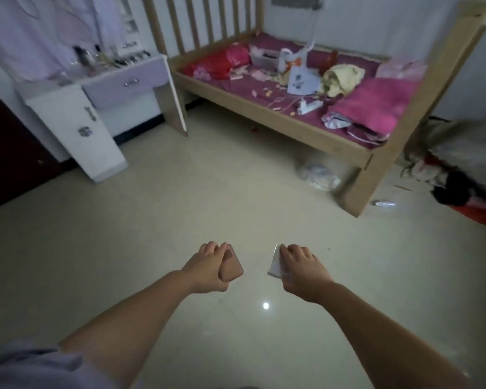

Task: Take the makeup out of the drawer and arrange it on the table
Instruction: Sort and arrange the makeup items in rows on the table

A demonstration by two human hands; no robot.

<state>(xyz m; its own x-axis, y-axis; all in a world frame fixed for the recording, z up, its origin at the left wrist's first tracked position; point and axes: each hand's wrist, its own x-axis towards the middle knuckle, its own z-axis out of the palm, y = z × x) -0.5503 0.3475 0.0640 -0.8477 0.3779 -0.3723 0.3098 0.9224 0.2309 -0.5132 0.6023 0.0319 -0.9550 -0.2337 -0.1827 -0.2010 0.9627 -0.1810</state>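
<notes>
Both arms reach out over the pale floor. My left hand (208, 265) is closed around a flat pink-brown case (230, 266). In my right hand (300, 269) is a flat white case (274, 262), gripped by the fingers. The dressing table (152, 63) stands far off at the upper left, with its lilac drawer (127, 82) closed. Several small makeup items (107, 58) crowd the tabletop; they are blurred and I cannot tell them apart.
A white cabinet (76, 130) sits under the table's left side. A wooden bed (278, 119) with pink bedding and scattered clutter fills the upper right. A plastic bag (319, 174) lies under it, and clothes (460, 181) are piled at the right.
</notes>
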